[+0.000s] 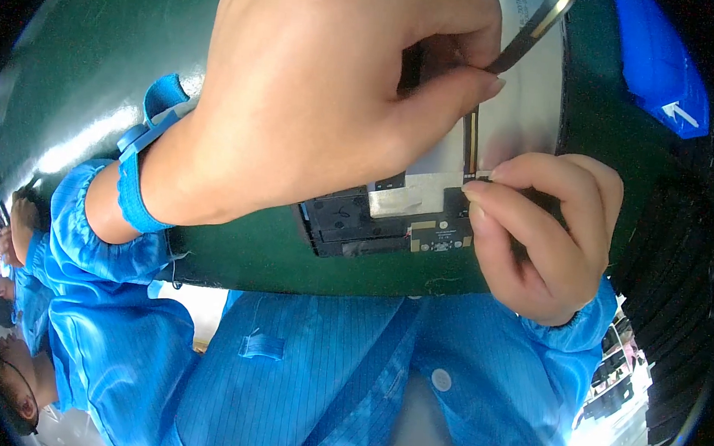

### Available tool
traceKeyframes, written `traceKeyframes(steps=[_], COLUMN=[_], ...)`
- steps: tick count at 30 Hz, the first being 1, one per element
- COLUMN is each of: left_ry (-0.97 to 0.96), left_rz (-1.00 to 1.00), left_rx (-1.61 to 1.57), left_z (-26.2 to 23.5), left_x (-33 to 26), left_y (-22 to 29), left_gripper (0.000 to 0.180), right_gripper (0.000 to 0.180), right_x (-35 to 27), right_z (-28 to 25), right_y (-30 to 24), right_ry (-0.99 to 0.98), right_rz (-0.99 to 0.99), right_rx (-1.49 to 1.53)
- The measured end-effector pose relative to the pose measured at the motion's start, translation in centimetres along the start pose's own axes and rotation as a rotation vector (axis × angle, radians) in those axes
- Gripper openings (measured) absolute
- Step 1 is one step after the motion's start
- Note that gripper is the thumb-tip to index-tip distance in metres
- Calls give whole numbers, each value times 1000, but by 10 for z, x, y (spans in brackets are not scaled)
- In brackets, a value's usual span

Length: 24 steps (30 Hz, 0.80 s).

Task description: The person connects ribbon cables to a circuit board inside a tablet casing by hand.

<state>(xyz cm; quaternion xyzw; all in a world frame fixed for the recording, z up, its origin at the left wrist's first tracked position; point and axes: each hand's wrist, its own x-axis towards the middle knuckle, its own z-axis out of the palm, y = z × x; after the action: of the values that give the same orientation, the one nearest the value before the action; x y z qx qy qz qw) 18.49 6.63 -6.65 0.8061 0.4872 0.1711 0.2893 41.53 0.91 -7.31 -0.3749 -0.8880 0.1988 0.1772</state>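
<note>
An opened electronic device with a silver inner panel [524,94] and a black lower frame [357,215] lies in front of me. A small circuit board [440,238] sits at its near edge. My left hand [324,98] reaches across from the left, closed, thumb and finger pinching a narrow dark strip with gold-coloured bands, which looks like a flex cable [535,31]. Below the thumb, a similar strip section [472,144] runs down toward the frame. Thumb and index finger of my right hand [549,226] are pinched beside its lower end; what they grip is hidden.
The device rests on a dark green mat [241,253]. A blue plastic bin [661,62] stands at the far right. A blue wrist strap [134,185] circles my left wrist. At the left edge another person [26,358] in blue sits nearby.
</note>
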Motion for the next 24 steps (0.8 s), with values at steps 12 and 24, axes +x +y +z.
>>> traceKeyframes(steps=[12, 24], left_ry=[-17, 8], left_rz=[-1, 20], left_rx=[-2, 16], left_z=[2, 4], left_x=[0, 0], left_y=[-1, 7], left_gripper=[16, 18], right_gripper=[28, 20], right_x=[-1, -15], right_z=[1, 6], right_y=[1, -4], right_ry=[8, 5], right_rz=[-14, -158], right_rx=[13, -241])
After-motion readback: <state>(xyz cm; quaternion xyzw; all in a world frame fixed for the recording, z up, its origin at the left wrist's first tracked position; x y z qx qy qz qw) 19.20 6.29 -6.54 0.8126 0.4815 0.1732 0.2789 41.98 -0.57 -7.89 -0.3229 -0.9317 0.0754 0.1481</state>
